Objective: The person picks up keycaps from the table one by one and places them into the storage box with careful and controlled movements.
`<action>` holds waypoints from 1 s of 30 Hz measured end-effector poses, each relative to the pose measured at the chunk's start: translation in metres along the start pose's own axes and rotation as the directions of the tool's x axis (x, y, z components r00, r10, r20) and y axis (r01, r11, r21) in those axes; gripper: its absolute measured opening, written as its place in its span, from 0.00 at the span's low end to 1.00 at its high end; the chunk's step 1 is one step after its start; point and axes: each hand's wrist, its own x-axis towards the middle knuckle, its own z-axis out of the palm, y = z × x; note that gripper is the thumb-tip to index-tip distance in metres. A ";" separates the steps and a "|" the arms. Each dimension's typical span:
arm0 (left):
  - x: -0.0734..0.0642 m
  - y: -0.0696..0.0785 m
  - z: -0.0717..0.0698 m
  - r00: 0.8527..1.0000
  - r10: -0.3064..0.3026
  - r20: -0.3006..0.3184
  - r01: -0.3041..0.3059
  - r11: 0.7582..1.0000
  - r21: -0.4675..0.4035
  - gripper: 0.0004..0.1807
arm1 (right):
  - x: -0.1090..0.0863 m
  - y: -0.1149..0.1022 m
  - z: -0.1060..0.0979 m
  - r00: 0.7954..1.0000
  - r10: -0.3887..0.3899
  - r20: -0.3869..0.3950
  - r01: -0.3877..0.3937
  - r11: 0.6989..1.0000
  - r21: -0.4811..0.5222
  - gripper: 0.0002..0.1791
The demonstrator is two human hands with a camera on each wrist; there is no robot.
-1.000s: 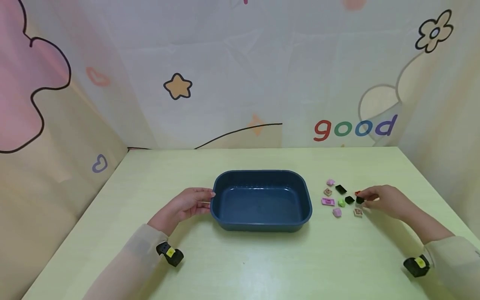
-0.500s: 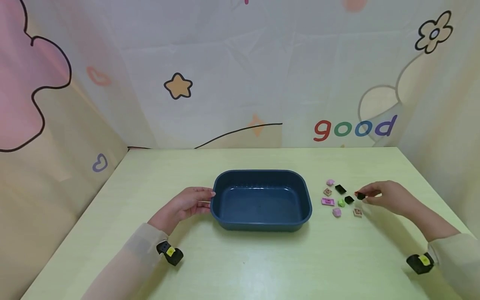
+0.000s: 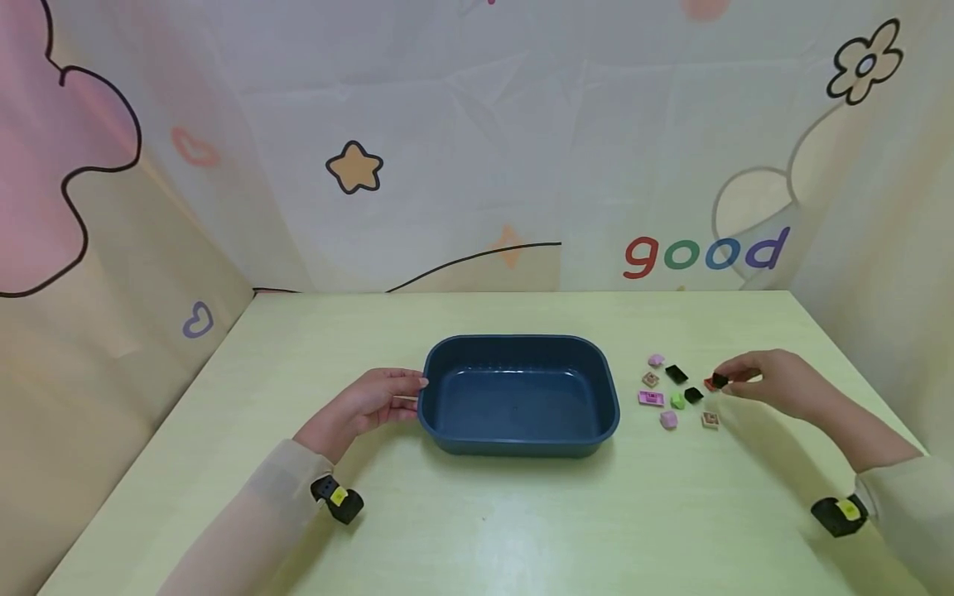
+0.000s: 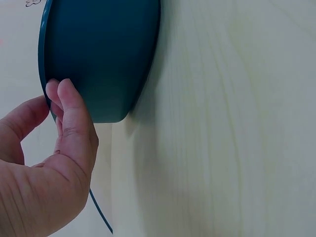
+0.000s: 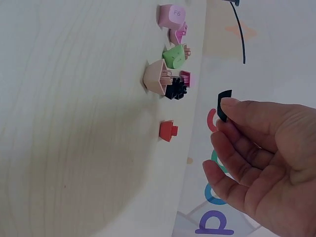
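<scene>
Black cap (image 3: 720,381) sits pinched between thumb and forefinger of the right hand (image 3: 782,385), raised off the table (image 3: 477,530) near the red cap (image 5: 168,131); that hand's other fingers are loosely bent and hold nothing. So small a piece wants, I'd say, a light grip by its edges, the spare fingers kept clear of the red one. Well to the left, the left hand (image 3: 380,401) grips the tub (image 3: 517,451), thumb at the rim, fingers against the outer wall, which should steady it. No caps show inside; the other caps (image 3: 651,399) lie to its right.
</scene>
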 end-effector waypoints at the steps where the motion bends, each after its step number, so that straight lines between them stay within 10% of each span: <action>1: 0.000 0.000 0.000 1.000 -0.004 -0.003 0.004 1.000 0.000 0.23 | 0.000 0.000 -0.001 1.000 -0.001 -0.001 0.001 1.000 -0.005 0.16; 30: 0.001 -0.001 0.000 1.000 -0.008 -0.014 0.008 1.000 0.000 0.24 | 0.005 -0.019 -0.020 1.000 -0.021 -0.001 0.021 0.999 -0.024 0.16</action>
